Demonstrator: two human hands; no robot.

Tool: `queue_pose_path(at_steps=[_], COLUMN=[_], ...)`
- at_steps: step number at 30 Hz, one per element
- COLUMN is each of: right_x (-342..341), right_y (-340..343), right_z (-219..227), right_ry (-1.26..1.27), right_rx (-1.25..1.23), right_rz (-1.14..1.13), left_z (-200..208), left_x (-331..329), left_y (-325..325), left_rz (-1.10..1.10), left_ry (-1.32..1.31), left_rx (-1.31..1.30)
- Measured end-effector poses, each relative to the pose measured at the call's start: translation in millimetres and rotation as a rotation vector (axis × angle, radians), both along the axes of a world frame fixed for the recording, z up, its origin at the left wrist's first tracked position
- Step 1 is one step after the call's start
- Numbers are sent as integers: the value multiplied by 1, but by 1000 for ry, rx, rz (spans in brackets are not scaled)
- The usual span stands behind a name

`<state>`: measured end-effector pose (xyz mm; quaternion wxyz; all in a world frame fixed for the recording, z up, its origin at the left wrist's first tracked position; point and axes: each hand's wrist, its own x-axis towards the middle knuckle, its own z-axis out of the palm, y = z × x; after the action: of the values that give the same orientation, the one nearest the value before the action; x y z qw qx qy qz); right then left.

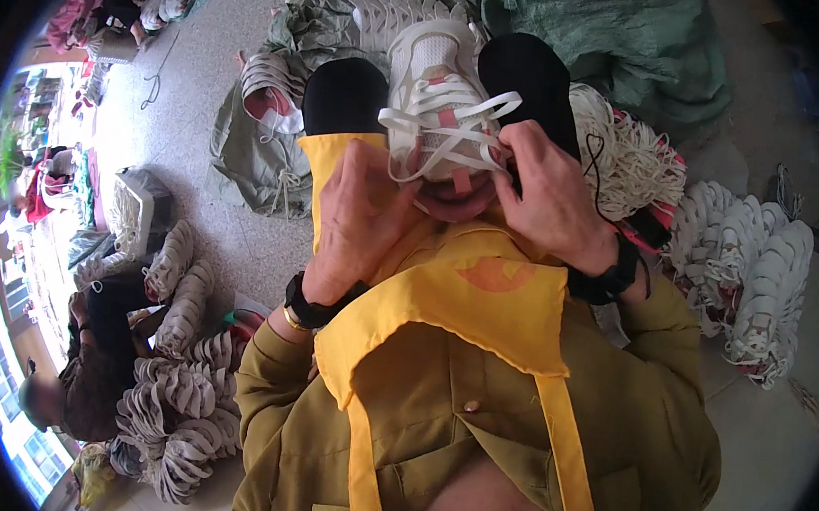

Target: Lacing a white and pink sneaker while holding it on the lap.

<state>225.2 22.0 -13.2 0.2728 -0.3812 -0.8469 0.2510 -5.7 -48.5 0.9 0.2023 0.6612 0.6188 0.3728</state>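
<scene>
A white and pale grey sneaker (431, 53) with pink patches rests between my knees, its toe pointing away and its pink-lined opening towards me. White shoelace (446, 144) criscrosses its tongue, with loose loops standing out at both sides. My right hand (556, 195) pinches the lace at the right edge of the eyelets. At the left edge, my left hand (366, 200) is closed with its fingertips against the shoe and a lace loop; the exact grip is partly hidden. A yellow apron (463, 307) covers my lap below the shoe.
Bundles of white laces (616, 156) lie right of my knee, near nested rows of white shoes (759, 280). Green sacking (614, 51) lies ahead. More shoe stacks (180, 410) stand at left, beside a seated person (88, 375) and a grey bin (142, 208).
</scene>
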Motion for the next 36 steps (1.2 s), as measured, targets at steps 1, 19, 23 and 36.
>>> queue_pose_path(at_steps=[1, 19, 23, 36], right_x=[-3, -43, -28, -6], right_y=[0, 34, 37, 9], right_z=[0, 54, 53, -15], right_ry=[-22, 156, 335, -192], right_rx=[33, 160, 123, 301], right_rz=[-8, 42, 52, 439], left_z=[0, 30, 36, 39], left_x=[0, 9, -3, -17], left_y=[0, -1, -12, -12], left_rz=[8, -247, 69, 148], left_ry=[-24, 317, -69, -609], left_rx=[-2, 176, 52, 132])
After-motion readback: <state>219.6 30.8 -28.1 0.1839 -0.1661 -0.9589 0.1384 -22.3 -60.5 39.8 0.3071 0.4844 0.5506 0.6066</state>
